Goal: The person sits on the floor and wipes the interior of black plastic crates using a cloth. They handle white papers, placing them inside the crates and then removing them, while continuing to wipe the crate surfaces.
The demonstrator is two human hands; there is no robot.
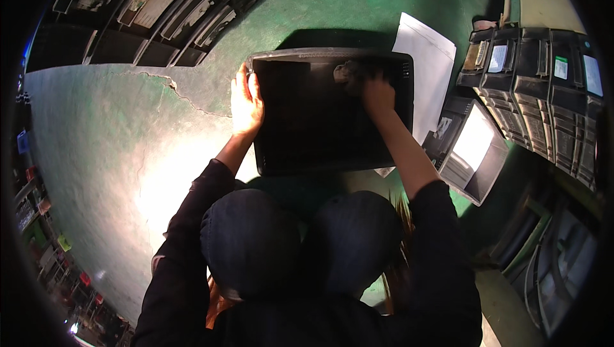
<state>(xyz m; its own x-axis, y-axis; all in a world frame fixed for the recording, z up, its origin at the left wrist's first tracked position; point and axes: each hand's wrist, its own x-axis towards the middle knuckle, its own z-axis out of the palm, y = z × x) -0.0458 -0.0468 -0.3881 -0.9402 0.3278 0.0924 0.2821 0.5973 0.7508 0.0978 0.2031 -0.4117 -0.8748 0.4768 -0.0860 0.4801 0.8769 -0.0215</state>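
In front of my knees is a black plastic bin (332, 155), with its dark interior facing me. My left hand (247, 105) grips the bin's left side near the far corner, the thumb lying along the wall and the fingers on the outside. Inside the bin, toward the far right, my right hand (380, 96) presses a crumpled greyish rag (346, 74) against the dark surface. Shadow hides part of the right fingers.
White paper sheets (427, 59) lie on the green cracked floor (96, 136) beyond the bin's right side. A smaller bin (480, 184) with a white sheet inside sits to the right. Stacked black bins (534, 91) stand at far right, others (150, 21) at far left.
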